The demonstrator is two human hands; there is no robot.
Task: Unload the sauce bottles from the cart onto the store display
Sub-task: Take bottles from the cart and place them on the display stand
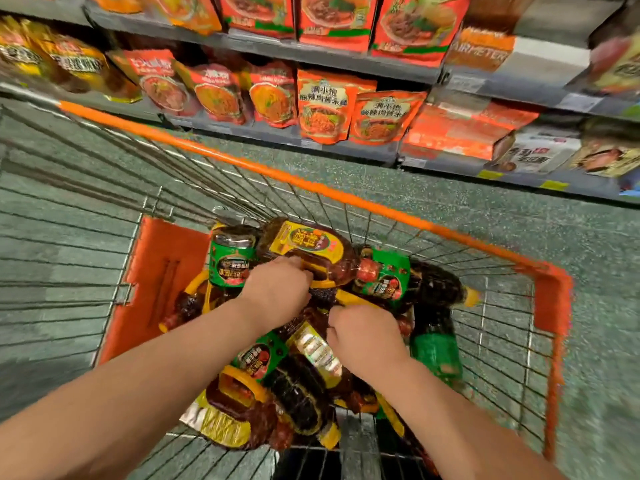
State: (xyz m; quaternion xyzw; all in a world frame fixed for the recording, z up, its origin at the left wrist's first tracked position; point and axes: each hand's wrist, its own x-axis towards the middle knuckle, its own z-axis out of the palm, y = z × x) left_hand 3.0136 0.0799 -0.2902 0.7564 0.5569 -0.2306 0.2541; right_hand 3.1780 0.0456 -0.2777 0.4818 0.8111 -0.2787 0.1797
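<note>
Orange-rimmed wire cart (346, 194) in the aisle, dark sauce bottles (304, 386) heaped in its basket, none out yet by the look of it. Left hand (280, 289) is curled round the yellow handle of the big yellow-labelled jug (304, 247). Right hand (367, 336) is fisted on another yellow handle (349, 298) beside it. Pickup step, I'd say; next comes a clean lift clear of the pile.

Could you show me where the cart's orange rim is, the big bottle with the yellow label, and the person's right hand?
orange rim (311, 188): head view, far top edge.
big bottle with the yellow label (301, 241): head view, on its label.
right hand (363, 336): head view, back of hand.
</note>
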